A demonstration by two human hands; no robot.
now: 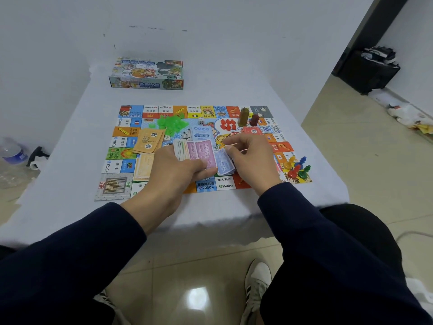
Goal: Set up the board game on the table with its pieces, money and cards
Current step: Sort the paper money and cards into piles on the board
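Observation:
The colourful game board lies flat on the white table. My left hand grips a fanned stack of play money, a pink 5000 note on top. My right hand pinches a blue note at the right end of that stack. On the board lie orange cards, a pale card pile, green plastic houses, a die, two tall pieces and coloured pawns at the right corner.
The game box stands at the table's far end. A water bottle lies on the floor at the left. A black bag and litter sit on the floor at the right. My shoe shows below the table edge.

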